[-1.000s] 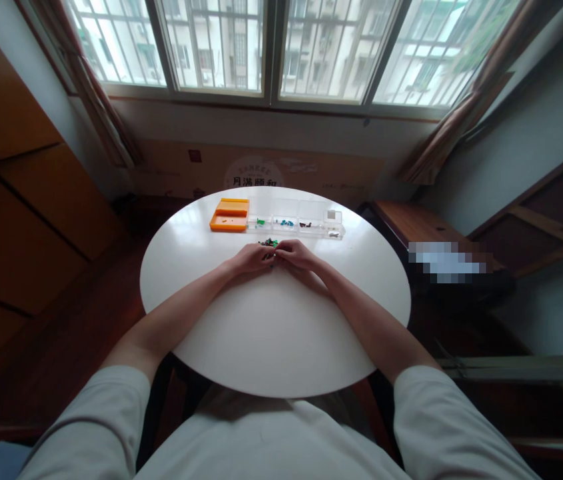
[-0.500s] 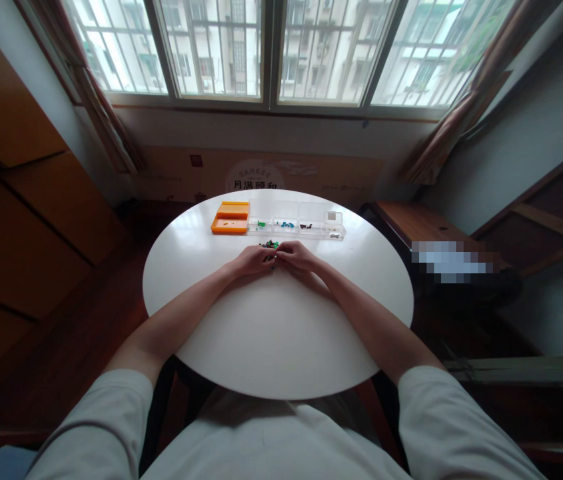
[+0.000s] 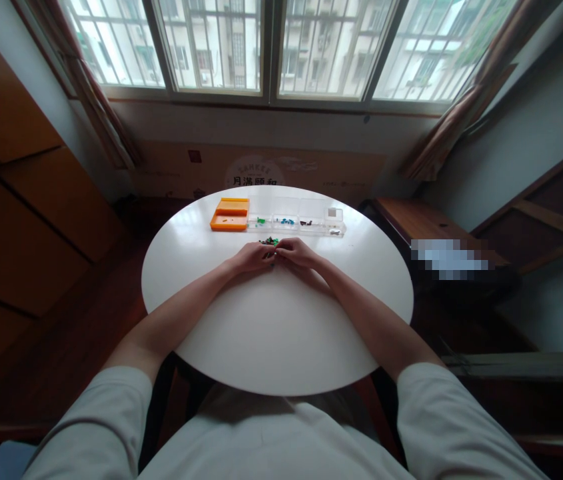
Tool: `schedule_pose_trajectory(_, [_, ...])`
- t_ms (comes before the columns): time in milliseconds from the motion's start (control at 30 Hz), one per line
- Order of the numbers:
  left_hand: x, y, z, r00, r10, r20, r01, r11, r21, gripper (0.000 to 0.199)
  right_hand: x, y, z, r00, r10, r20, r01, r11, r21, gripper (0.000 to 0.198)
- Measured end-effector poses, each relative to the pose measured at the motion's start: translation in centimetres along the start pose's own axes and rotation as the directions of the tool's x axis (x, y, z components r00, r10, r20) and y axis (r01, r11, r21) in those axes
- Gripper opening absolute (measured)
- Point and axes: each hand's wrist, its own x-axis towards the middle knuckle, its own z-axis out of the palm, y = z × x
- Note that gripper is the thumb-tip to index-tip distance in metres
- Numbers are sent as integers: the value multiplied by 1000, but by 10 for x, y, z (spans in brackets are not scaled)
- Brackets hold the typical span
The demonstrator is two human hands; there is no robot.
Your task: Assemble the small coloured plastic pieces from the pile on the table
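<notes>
A small pile of mixed green and dark pieces (image 3: 268, 241) lies on the white round table (image 3: 271, 333), just beyond my hands. My left hand (image 3: 255, 257) rests low over the table at the near left of the pile, its fingers curled inward. From the right, my right hand (image 3: 294, 251) meets it, thumb and fingers pinched together at the pile's edge. The fingertips of both hands come together, and whatever is between them is too small to make out.
Behind the pile stands an orange tray (image 3: 230, 227) with a few small bits in it. Beside it, a row of clear plastic boxes (image 3: 294, 228) holds green, blue, dark and whitish pieces. A wooden bench (image 3: 411, 217) stands past the table's right edge.
The view has tilted slightly, so the scene sits a little higher in the picture. Both hands keep nearly the same place and pose by the pile.
</notes>
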Motion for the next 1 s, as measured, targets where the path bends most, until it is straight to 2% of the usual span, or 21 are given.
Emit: schedule_pose_trajectory(1000, [0,1,0,1000,1,-3,0,1000,19,34,1,4,-1,1000,-25,-1,25,999,-37,20])
